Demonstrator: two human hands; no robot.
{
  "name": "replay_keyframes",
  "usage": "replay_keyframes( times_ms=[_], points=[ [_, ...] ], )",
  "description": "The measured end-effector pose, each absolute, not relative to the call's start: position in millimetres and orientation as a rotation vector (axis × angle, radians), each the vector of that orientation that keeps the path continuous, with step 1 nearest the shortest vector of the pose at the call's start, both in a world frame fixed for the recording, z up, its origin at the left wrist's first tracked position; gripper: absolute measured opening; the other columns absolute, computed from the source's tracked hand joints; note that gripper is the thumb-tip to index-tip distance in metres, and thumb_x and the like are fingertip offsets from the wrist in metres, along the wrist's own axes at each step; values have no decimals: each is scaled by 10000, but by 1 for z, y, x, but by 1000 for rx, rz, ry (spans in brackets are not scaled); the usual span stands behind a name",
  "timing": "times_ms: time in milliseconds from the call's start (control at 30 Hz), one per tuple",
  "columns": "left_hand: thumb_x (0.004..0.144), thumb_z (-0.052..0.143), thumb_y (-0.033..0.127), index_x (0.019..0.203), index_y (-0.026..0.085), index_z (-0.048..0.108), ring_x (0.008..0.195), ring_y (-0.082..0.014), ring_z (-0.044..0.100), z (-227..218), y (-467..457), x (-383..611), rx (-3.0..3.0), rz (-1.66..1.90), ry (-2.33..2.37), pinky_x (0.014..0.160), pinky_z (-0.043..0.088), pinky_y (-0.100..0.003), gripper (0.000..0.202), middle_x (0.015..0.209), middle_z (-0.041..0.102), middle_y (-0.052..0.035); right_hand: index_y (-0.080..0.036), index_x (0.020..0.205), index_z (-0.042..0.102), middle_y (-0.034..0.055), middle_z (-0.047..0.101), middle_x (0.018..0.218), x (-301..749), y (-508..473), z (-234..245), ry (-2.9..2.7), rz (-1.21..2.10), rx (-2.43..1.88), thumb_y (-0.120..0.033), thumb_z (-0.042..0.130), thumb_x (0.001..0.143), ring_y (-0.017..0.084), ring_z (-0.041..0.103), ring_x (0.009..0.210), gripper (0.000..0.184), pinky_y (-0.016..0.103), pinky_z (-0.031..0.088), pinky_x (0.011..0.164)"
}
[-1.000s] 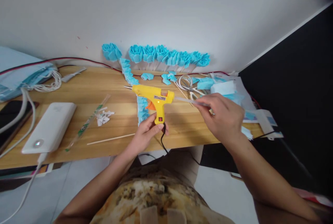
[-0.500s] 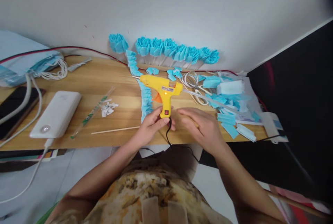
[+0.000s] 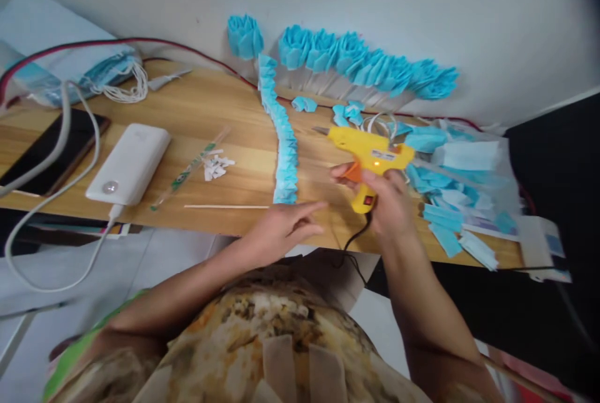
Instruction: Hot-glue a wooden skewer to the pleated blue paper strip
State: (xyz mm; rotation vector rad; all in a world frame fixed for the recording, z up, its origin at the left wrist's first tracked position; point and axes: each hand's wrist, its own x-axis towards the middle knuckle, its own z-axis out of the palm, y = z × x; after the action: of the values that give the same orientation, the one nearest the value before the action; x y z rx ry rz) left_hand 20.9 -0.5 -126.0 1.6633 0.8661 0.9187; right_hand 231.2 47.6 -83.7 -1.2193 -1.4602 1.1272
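My right hand (image 3: pixel 391 203) is closed around the handle of a yellow glue gun (image 3: pixel 372 150). Its fingers lie by the orange trigger, and the metal nozzle points left. A clear glue stick (image 3: pixel 435 169) sticks out of the back. My left hand (image 3: pixel 281 233) hovers at the table's front edge, index finger stretched and thumb apart, with nothing visible between them. Just beyond it lies a pleated blue paper strip (image 3: pixel 284 140). A thin wooden stick (image 3: pixel 225 206) lies flat to the left, its right end by my left hand.
Blue paper flowers (image 3: pixel 351 53) lean along the wall. Cut blue pieces (image 3: pixel 445 218) and scissors (image 3: pixel 379 122) lie right. Leftward are a white power bank (image 3: pixel 131 162), dark phone (image 3: pixel 51 153), green-printed wrapper (image 3: pixel 190 169) and white scraps (image 3: pixel 218 167). The gun's black cord (image 3: pixel 356 237) drops over the edge.
The glue gun has passed from my left hand to my right and shifted right. My left hand has let go of it. The view has also shifted.
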Motion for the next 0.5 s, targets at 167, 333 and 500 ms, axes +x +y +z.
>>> replay_keyframes(
  times_ms=[167,333,500],
  points=[
    [1011,645,290,972,201,797,639,-156,669,-121,-19,-45,2000,1195,1134,619,465,-268,181,734,753,-36,-299,1093,713,84,801,1071,257,42,-98,-1495,986,-1252,-480,671,892,289,755,935,273,369,567,533],
    [1013,640,304,926,192,789,831,-207,710,-135,-9,-76,2210,1121,1355,774,503,-354,206,903,790,-69,-243,1020,735,55,803,958,259,24,-119,-1536,1271,-1254,-428,687,915,156,618,562,218,311,510,460],
    [997,660,296,998,191,785,885,-224,683,-145,-3,-79,2337,1044,1395,801,483,-372,163,982,778,-85,-263,1157,739,63,799,975,252,6,-125,-1564,1384,-1275,-465,659,959,260,762,936,294,451,637,870]
  ],
)
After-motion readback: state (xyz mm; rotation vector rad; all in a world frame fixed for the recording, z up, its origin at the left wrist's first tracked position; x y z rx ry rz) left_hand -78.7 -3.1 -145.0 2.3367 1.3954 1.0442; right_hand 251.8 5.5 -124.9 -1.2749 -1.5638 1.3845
